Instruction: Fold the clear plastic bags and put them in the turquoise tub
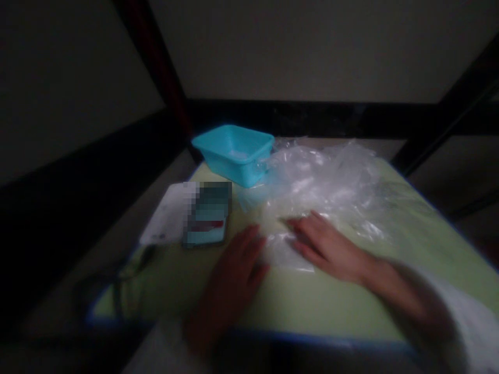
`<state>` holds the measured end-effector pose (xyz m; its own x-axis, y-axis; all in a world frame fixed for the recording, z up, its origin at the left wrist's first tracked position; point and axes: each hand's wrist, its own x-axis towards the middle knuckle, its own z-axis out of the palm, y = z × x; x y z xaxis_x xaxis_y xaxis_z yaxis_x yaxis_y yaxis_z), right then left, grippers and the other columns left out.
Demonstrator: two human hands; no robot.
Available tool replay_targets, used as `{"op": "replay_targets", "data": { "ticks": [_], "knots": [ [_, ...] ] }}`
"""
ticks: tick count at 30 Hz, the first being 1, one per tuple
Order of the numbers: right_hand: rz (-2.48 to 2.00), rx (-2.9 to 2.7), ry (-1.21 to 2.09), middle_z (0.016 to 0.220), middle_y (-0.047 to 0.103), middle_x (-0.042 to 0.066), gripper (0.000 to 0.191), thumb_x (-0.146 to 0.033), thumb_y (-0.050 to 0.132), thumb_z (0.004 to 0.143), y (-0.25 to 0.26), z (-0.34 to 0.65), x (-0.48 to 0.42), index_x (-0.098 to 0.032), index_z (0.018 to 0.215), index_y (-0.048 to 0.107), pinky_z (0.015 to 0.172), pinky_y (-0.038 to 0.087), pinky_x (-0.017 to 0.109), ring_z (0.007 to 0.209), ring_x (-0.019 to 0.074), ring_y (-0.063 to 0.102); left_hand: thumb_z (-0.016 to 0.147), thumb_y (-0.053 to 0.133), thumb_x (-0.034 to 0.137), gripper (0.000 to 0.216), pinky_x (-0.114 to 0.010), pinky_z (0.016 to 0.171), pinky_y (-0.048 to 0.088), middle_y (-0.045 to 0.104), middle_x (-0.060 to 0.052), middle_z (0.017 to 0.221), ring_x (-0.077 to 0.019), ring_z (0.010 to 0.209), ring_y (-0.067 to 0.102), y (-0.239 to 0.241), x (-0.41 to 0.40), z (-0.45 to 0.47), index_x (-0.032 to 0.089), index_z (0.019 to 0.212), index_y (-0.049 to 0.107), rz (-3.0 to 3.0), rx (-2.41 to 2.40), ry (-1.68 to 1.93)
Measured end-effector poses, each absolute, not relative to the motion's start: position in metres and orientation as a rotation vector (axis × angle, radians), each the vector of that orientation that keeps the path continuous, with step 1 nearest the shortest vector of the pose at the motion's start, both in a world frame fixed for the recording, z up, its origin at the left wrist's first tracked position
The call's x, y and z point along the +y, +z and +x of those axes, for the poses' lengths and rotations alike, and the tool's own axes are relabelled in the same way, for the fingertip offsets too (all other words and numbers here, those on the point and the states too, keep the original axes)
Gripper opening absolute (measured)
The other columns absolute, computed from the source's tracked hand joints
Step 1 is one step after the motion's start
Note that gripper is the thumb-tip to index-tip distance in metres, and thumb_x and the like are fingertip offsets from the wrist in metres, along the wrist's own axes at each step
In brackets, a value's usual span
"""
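Note:
My left hand (234,270) lies flat on the pale green table (331,306), fingers stretched toward the near edge of a heap of clear plastic bags (323,187). My right hand (327,246) rests palm down on the front of that plastic, fingers extended and pressing on it. Both hands are blurred and dim. Nothing is gripped in either one.
A turquoise plastic tub (236,150) stands at the back left of the table, touching the plastic. A phone (208,215) lies beside a white card or pad (167,215) at the left. Dark cords (125,280) hang near the front-left corner. The table has a blue rim.

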<state>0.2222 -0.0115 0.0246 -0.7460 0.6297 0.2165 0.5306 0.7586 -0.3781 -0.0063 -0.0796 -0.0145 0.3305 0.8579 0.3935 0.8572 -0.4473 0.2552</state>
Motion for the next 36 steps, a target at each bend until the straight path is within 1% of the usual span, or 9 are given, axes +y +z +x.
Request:
{"op": "replay_targets", "data": {
  "ticks": [4, 7, 10, 13, 16, 21, 25, 31, 36],
  "knots": [
    [-0.914, -2.62, 0.412, 0.122, 0.06, 0.013, 0.039, -0.026, 0.043, 0.095, 0.026, 0.224, -0.012, -0.014, 0.132, 0.042, 0.105, 0.032, 0.053, 0.112, 0.0256, 0.055, 0.09, 0.05, 0.021, 0.035, -0.047, 0.107, 0.041, 0.048, -0.012, 0.139, -0.0264, 0.13, 0.044, -0.015, -0.079, -0.007, 0.017, 0.125, 0.051, 2.545, 1.646, 0.783],
    [-0.915, -2.599, 0.429, 0.119, 0.061, 0.013, 0.037, -0.023, 0.043, 0.095, 0.028, 0.225, -0.012, -0.014, 0.131, 0.042, 0.1, 0.037, 0.051, 0.108, 0.0256, 0.057, 0.091, 0.049, 0.021, 0.034, -0.047, 0.107, 0.042, 0.05, -0.012, 0.137, -0.0267, 0.129, 0.045, -0.016, -0.077, -0.008, 0.016, 0.124, 0.052, 2.534, 1.661, 0.821],
    [-0.909, -2.578, 0.468, 0.105, 0.064, 0.012, 0.032, -0.022, 0.042, 0.094, 0.03, 0.227, -0.013, -0.012, 0.124, 0.046, 0.089, 0.044, 0.046, 0.097, 0.0243, 0.06, 0.092, 0.044, 0.019, 0.032, -0.048, 0.106, 0.042, 0.051, -0.014, 0.136, -0.0268, 0.128, 0.046, -0.016, -0.077, -0.009, 0.014, 0.123, 0.051, 2.517, 1.71, 0.875],
    [-0.802, -2.621, 0.505, 0.095, 0.064, 0.011, 0.024, -0.021, 0.04, 0.094, 0.033, 0.228, -0.015, -0.013, 0.114, 0.05, 0.079, 0.048, 0.039, 0.087, 0.0214, 0.06, 0.091, 0.039, 0.01, 0.035, -0.045, 0.106, 0.043, 0.051, -0.014, 0.135, -0.0247, 0.128, 0.047, -0.015, -0.078, -0.009, 0.014, 0.123, 0.051, 2.48, 1.735, 0.946],
    [-0.632, -2.688, 0.536, 0.09, 0.062, 0.009, 0.018, -0.02, 0.039, 0.095, 0.036, 0.229, -0.016, -0.015, 0.104, 0.053, 0.073, 0.048, 0.033, 0.082, 0.0184, 0.059, 0.087, 0.04, 0.005, 0.039, -0.042, 0.106, 0.044, 0.051, -0.012, 0.134, -0.0221, 0.127, 0.047, -0.011, -0.08, -0.009, 0.016, 0.123, 0.05, 2.466, 1.675, 1.031],
    [-0.562, -2.671, 0.612, 0.083, 0.059, 0.006, 0.014, -0.018, 0.039, 0.094, 0.037, 0.232, -0.013, -0.017, 0.096, 0.053, 0.065, 0.046, 0.027, 0.075, 0.0153, 0.056, 0.088, 0.042, 0.006, 0.035, -0.042, 0.104, 0.046, 0.055, -0.011, 0.131, -0.0215, 0.124, 0.05, -0.006, -0.085, -0.008, 0.017, 0.12, 0.052, 2.504, 1.521, 1.061],
    [-0.543, -2.647, 0.669, 0.08, 0.059, 0.005, 0.013, -0.015, 0.04, 0.092, 0.038, 0.232, -0.014, -0.017, 0.094, 0.052, 0.063, 0.045, 0.026, 0.071, 0.0144, 0.056, 0.088, 0.042, 0.006, 0.034, -0.044, 0.103, 0.047, 0.056, -0.011, 0.13, -0.0229, 0.122, 0.052, -0.006, -0.087, -0.007, 0.017, 0.117, 0.055, 2.538, 1.484, 0.993],
    [-0.445, -2.625, 0.742, 0.079, 0.061, 0.007, 0.016, -0.01, 0.039, 0.09, 0.038, 0.228, -0.02, -0.015, 0.09, 0.055, 0.063, 0.045, 0.025, 0.071, 0.0144, 0.056, 0.088, 0.044, 0.007, 0.033, -0.043, 0.101, 0.048, 0.059, -0.01, 0.128, -0.0222, 0.119, 0.054, -0.007, -0.088, -0.006, 0.017, 0.116, 0.057, 2.578, 1.437, 0.956],
    [-0.393, -2.626, 0.665, 0.076, 0.06, 0.008, 0.015, -0.011, 0.043, 0.089, 0.036, 0.227, -0.023, -0.013, 0.086, 0.058, 0.061, 0.043, 0.026, 0.069, 0.0148, 0.053, 0.087, 0.048, 0.011, 0.031, -0.044, 0.1, 0.048, 0.059, -0.011, 0.128, -0.0239, 0.118, 0.055, -0.005, -0.09, -0.005, 0.015, 0.116, 0.058, 2.633, 1.382, 0.84]
  ]
}}
